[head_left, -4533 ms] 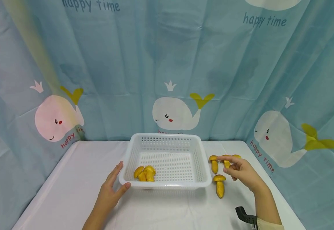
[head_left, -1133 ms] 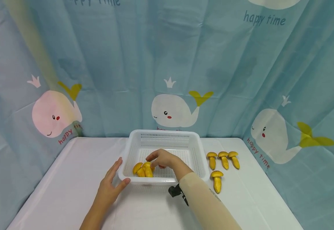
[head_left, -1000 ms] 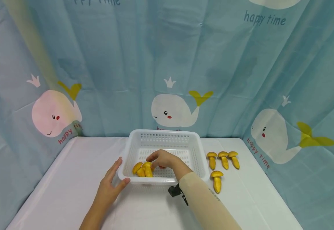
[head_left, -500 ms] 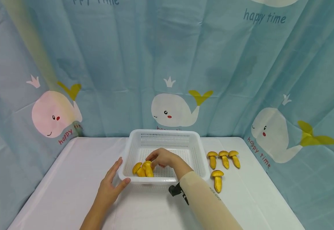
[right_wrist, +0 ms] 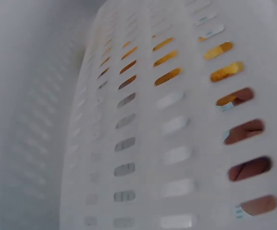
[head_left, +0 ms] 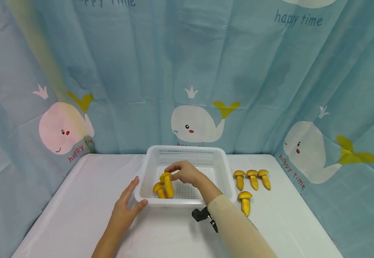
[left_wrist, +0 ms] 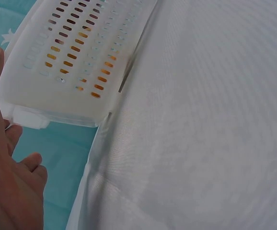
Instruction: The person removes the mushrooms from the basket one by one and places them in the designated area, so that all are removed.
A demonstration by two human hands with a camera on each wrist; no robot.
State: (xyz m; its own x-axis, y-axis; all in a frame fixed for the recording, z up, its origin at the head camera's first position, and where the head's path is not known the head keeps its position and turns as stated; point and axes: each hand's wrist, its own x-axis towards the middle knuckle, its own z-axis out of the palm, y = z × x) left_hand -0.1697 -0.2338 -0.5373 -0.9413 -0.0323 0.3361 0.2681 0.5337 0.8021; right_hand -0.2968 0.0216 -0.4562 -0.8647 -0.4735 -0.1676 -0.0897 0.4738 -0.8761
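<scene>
In the head view my right hand (head_left: 187, 173) reaches into the white plastic basket (head_left: 187, 202) and pinches a yellow mushroom (head_left: 168, 186) near its cap. The mushroom stands nearly upright, cap up, in the basket's near left part. Beside it on the left is another yellow mushroom (head_left: 159, 189), partly covered by the held one. My left hand (head_left: 124, 208) is at the basket's near left corner, thumb at the rim and fingers extended along the left side. The right wrist view looks through the slotted basket wall (right_wrist: 143, 158), with mushroom yellow and parts of the hand behind it.
Right of the basket, several yellow mushrooms lie on the white tablecloth (head_left: 290, 215): three in a back row, with the middle mushroom (head_left: 253, 181) among them, and a nearer mushroom (head_left: 245, 204). A blue whale-print curtain (head_left: 135, 89) hangs behind the table.
Since 4.5 s ago my right hand has moved from the mushrooms on the right into the basket. Over the last half second it raises the pinched mushroom slightly. The left hand stays at the corner.
</scene>
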